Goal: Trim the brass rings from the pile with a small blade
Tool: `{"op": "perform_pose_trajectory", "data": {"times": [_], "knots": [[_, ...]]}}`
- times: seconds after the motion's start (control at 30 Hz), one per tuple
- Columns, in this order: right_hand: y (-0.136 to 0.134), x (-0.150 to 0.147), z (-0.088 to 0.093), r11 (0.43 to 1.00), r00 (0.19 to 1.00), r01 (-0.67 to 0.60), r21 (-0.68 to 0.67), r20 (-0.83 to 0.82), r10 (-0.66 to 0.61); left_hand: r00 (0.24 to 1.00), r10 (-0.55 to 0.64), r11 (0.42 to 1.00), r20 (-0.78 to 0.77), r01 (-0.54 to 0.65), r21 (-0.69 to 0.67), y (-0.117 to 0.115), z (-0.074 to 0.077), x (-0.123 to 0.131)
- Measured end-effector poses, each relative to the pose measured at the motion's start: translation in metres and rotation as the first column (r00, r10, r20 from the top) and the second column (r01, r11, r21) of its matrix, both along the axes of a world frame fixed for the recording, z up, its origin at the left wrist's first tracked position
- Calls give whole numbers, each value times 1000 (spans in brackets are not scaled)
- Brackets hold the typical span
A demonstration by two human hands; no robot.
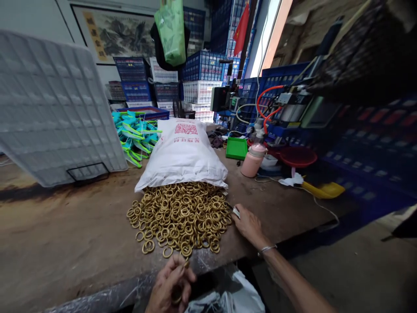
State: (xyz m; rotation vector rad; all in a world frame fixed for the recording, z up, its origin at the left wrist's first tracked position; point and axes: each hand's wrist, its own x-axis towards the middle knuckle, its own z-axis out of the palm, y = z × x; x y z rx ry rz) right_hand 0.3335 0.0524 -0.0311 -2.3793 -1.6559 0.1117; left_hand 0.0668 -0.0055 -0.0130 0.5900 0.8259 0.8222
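Observation:
A heap of gold-coloured metal rings [182, 217] spills from the mouth of a white woven sack [185, 152] on the brown table [81, 234]. Just in front of the heap, at the table's near edge, my left hand [171, 284] is closed around a few of these rings; one shows at the fingertips and another in the curl of the fingers. At the heap's right edge my right hand [249, 224] rests low over the table, fingers closed. A small white piece with a dark tip shows at its fingertips; its kind I cannot make out.
A pale plastic crate [61, 104] stands on edge at left, near turquoise and green pieces [137, 134]. Right of the sack are a green tray [236, 148], a pink bottle [253, 161], a red dish [298, 156] and a yellow scoop [324, 189]. An open plastic bag [241, 291] hangs below the edge.

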Motion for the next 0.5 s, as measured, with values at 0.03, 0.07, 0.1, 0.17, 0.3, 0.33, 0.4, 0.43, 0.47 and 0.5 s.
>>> {"op": "perform_pose_trajectory", "data": {"times": [0.03,0.07,0.1,0.17,0.3,0.33,0.4,0.43,0.47,0.5], "knots": [[1,-1,-1,1000,1000,-11,-6,0,11,999,17,1000,29,-17,-7,1,1,0],[2,-1,-1,1000,1000,-18,-10,1,18,998,26,1000,52,-25,-18,2,3,-1],[3,-2,-2,1000,1000,-19,-13,4,19,998,19,999,67,-16,-37,2,5,-1],[3,-1,-3,1000,1000,-13,-19,12,13,995,17,996,103,-7,-93,4,8,-3],[2,3,-6,999,1000,7,-39,8,-7,981,63,987,184,-33,-158,5,9,-4],[1,3,-6,999,1000,9,-32,-12,-9,982,62,988,180,-34,-154,5,9,-4],[-3,-3,-5,1000,996,-14,22,-84,15,989,37,992,144,-19,-125,4,8,-3],[-6,-9,-3,997,990,-36,67,-133,44,992,27,995,124,-14,-102,4,7,-1],[-9,-18,-1,989,978,-79,126,-184,101,994,24,997,103,-16,-74,4,7,0],[-14,-29,2,977,960,-120,176,-230,159,996,33,999,79,-30,-42,4,7,1]]}}
